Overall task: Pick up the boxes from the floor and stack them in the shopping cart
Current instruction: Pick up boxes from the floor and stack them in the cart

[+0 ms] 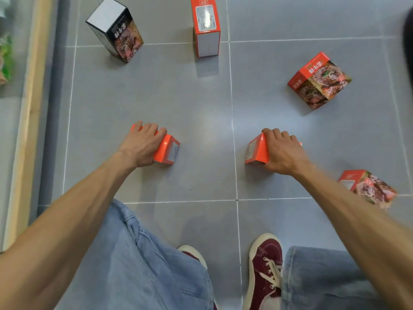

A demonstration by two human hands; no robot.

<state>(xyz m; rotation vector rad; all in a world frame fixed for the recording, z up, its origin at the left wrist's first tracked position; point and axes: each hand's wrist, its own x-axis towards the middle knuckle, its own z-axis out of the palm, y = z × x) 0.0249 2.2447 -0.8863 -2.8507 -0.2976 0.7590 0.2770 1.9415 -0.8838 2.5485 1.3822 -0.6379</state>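
**On the tiled floor, both hands are gripping orange boxes**

Low over the grey floor (pixel 201 108), the left hand (pixel 143 144) is curling over the top of a small orange box (pixel 167 151), fingers wrapped over its far edge and thumb on the near side. The right hand (pixel 283 151) is clasping a second orange box (pixel 257 152) in the same way, fingers hooked over the far edge. Both boxes are sitting on the tiles or just off them; which one is not clear. The two are lying well apart, on either side of a grout line.

Beyond the hands, four more boxes are standing on the floor. A black box (pixel 116 30) with a white face is leaning at the far left, and a tall orange and white box (pixel 206 25) is standing just to its right. An orange box with a food picture (pixel 319 80) is sitting far right, and another like it (pixel 368 189) is lying beside the right forearm.

Nearest the camera, blue jeans (pixel 134 265) and dark red shoes (pixel 266 271) are showing. A beige strip (pixel 29 108) is running along the left edge.
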